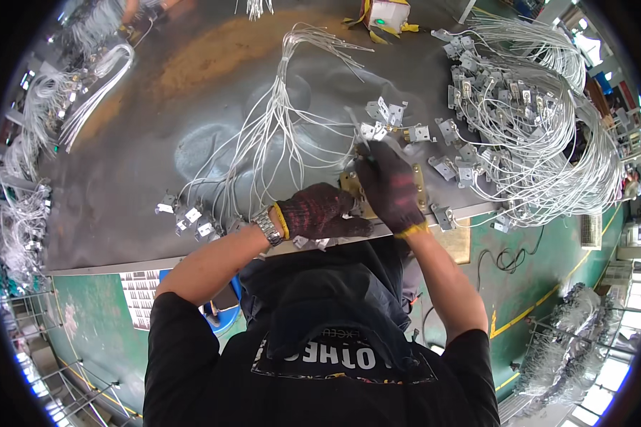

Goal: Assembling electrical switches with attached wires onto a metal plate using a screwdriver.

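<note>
Both my hands wear dark knitted gloves with reddish patches and yellow cuffs. My right hand [388, 185] is closed over a brass-coloured metal fixture [350, 186] at the table's near edge. From its fingers a thin, blurred rod-like tool [352, 119] sticks out, its kind unclear. My left hand [320, 212] curls against the fixture's left side; whatever its fingers grip is hidden. Left of the fixture, a fanned bundle of thin white cables [281, 107] lies on the metal table [149, 178]. Several small silvery brackets [386, 114] lie just beyond my right hand.
A large heap of white cables with metal brackets [527, 128] covers the table's right side. More cable bundles [96, 92] lie at the left. A white box with yellow-black tape [388, 13] stands at the far side. Cables hang on a rack [573, 341] at lower right.
</note>
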{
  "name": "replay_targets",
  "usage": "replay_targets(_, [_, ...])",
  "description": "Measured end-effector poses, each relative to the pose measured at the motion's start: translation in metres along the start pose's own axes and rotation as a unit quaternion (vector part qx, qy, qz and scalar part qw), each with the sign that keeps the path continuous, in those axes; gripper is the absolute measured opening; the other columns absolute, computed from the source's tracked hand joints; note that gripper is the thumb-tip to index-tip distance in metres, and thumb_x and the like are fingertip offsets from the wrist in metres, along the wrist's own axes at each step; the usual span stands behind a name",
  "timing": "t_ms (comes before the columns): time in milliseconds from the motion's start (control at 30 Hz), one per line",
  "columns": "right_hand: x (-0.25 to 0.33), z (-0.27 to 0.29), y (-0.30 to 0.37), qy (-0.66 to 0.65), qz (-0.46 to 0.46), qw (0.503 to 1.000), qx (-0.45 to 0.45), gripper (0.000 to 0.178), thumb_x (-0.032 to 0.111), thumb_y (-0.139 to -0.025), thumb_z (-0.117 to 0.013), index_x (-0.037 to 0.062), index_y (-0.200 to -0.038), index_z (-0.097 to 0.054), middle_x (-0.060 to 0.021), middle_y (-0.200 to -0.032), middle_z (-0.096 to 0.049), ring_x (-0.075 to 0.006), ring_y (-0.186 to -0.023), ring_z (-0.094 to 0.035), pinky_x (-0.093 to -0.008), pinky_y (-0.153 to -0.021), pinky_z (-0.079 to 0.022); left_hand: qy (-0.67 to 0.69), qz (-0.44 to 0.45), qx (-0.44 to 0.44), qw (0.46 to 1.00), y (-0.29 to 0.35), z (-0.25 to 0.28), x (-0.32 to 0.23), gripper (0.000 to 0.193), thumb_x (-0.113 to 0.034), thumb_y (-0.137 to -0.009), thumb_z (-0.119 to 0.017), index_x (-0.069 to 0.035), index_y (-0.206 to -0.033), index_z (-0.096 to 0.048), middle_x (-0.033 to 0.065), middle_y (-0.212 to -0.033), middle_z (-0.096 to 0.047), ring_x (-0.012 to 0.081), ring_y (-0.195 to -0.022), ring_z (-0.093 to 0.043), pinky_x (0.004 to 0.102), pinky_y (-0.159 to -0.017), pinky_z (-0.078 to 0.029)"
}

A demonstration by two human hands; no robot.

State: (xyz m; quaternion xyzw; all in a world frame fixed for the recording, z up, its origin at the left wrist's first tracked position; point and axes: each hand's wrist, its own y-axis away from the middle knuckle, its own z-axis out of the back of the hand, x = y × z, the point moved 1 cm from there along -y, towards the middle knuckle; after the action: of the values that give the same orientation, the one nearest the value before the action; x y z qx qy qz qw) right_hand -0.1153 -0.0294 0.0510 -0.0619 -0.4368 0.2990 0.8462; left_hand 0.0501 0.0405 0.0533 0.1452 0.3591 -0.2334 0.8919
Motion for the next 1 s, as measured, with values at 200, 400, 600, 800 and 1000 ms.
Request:
replay_targets(200, [-0.034, -0.053, -0.082, 0.202, 0.105, 0.970, 0.086, 0.023, 0.020, -0.096, -0.064, 0.0114, -0.117, -0.064, -0.0159, -0.107, -0.071, -0.0378, -0.095, -0.069, -0.0496, -0.081, -0.055, -0.080, 0.059, 0.130, 0.987, 0.030, -0.004, 0.014, 0.053, -0.061, -0.087, -0.069, -0.009, -0.094, -0.076, 0.0166, -0.087, -0.074, 0.0372, -0.087, -0.072, 0.0456, -0.080, -0.056])
replay_targets(400, [-0.072, -0.058, -0.128, 0.253, 0.133, 0.954, 0.093, 0.029, 0.023, -0.097, -0.060, 0.0149, -0.124, -0.065, -0.0162, -0.113, -0.071, -0.0378, -0.102, -0.068, -0.0491, -0.086, -0.056, -0.143, 0.092, 0.154, 0.973, 0.077, 0.012, 0.030, 0.056, -0.066, -0.081, -0.072, -0.010, -0.088, -0.074, 0.0166, -0.076, -0.067, 0.0383, -0.076, -0.068, 0.0453, -0.073, -0.055])
replay_targets(600, [-0.093, -0.049, -0.141, 0.203, 0.039, 0.975, 0.087, 0.033, 0.024, -0.097, -0.060, 0.0128, -0.128, -0.065, -0.0177, -0.123, -0.069, -0.0398, -0.114, -0.065, -0.0490, -0.096, -0.053, -0.094, 0.099, 0.115, 0.984, 0.066, 0.009, 0.033, 0.059, -0.064, -0.085, -0.071, -0.006, -0.081, -0.070, 0.0174, -0.076, -0.067, 0.0381, -0.078, -0.069, 0.0460, -0.072, -0.055])
replay_targets(800, [-0.060, -0.017, -0.101, 0.104, 0.061, 0.992, -0.043, 0.026, 0.022, -0.097, -0.062, 0.0104, -0.120, -0.067, -0.0178, -0.123, -0.069, -0.0403, -0.113, -0.065, -0.0476, -0.094, -0.053, -0.062, 0.095, 0.002, 0.994, 0.051, -0.008, 0.039, 0.054, -0.057, -0.086, -0.074, -0.005, -0.102, -0.068, 0.0183, -0.090, -0.068, 0.0375, -0.086, -0.070, 0.0468, -0.077, -0.056])
replay_targets(1000, [-0.071, 0.002, -0.010, 0.081, -0.052, 0.994, -0.042, 0.023, 0.019, -0.098, -0.064, 0.0068, -0.117, -0.066, -0.0158, -0.094, -0.072, -0.0327, -0.084, -0.071, -0.0434, -0.074, -0.056, -0.177, 0.084, -0.141, 0.970, 0.015, 0.005, 0.010, 0.078, -0.062, -0.083, -0.074, -0.002, -0.130, -0.058, 0.0214, -0.113, -0.067, 0.0395, -0.095, -0.070, 0.0495, -0.082, -0.056])
